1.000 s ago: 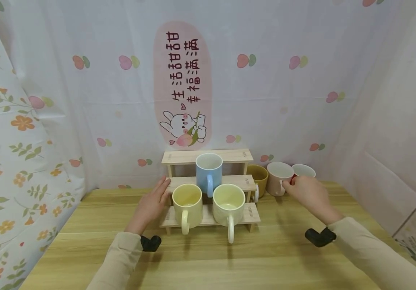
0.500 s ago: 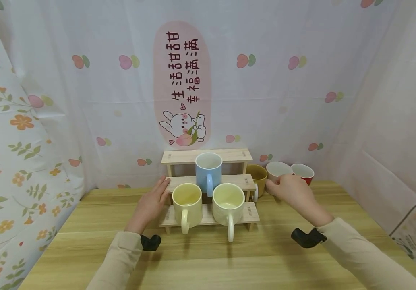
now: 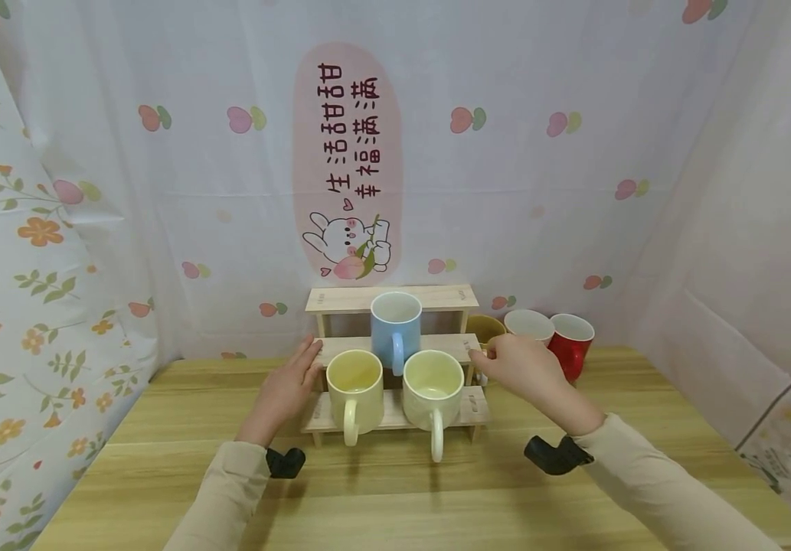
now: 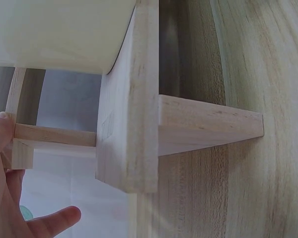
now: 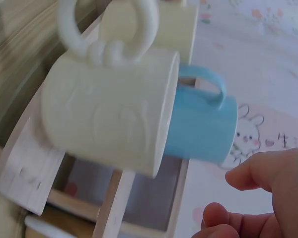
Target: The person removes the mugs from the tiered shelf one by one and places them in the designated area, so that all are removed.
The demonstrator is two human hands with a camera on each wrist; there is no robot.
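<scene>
On the wooden three-step rack [image 3: 395, 298], a blue mug [image 3: 384, 329] stands on the middle step. A yellow mug [image 3: 367, 405] and a pale yellow-green mug [image 3: 423, 405] stand on the lowest step, handles facing forward. My left hand [image 3: 283, 394] touches the left end of the middle step with its fingers extended; the left wrist view shows fingers [image 4: 54, 223] beside the wood. At the rack's right end, my right hand [image 3: 533, 371] has bent fingers and holds nothing. The right wrist view has it [image 5: 233, 203] near the blue mug [image 5: 201, 126].
Behind my right hand are an ochre mug [image 3: 485, 329] and a pinkish mug [image 3: 529, 325], both partly hidden. To their right stands a red mug [image 3: 566, 352] with a white inside. A printed curtain [image 3: 519, 153] hangs behind the wooden table [image 3: 367, 505].
My right hand has moved left from beside the pinkish and red mugs to the rack's right end, uncovering the red mug. My left hand has stayed at the rack.
</scene>
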